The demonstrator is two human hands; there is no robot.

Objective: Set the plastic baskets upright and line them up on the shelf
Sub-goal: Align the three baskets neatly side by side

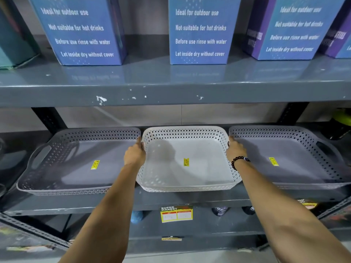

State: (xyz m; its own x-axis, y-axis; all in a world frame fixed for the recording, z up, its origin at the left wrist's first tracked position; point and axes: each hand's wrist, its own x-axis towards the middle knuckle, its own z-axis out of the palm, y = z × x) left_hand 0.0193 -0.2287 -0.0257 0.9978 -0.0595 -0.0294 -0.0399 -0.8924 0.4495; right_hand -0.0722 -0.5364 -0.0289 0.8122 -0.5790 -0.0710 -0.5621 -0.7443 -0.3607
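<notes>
Three shallow perforated plastic baskets stand upright side by side on the grey shelf (171,203). The white basket (190,168) is in the middle, between a grey basket (79,160) on the left and another grey basket (284,158) on the right. Each has a yellow sticker on its floor. My left hand (135,153) grips the white basket's left rim. My right hand (235,149), with a dark bead bracelet on the wrist, grips its right rim. The fingertips of both hands are hidden behind the rims.
The shelf above (171,92) carries blue cardboard boxes (198,31) with printed text. A yellow price tag (176,213) hangs on the shelf's front edge. Dark uprights (49,118) stand behind the baskets. A green and black object (341,124) sits at the far right.
</notes>
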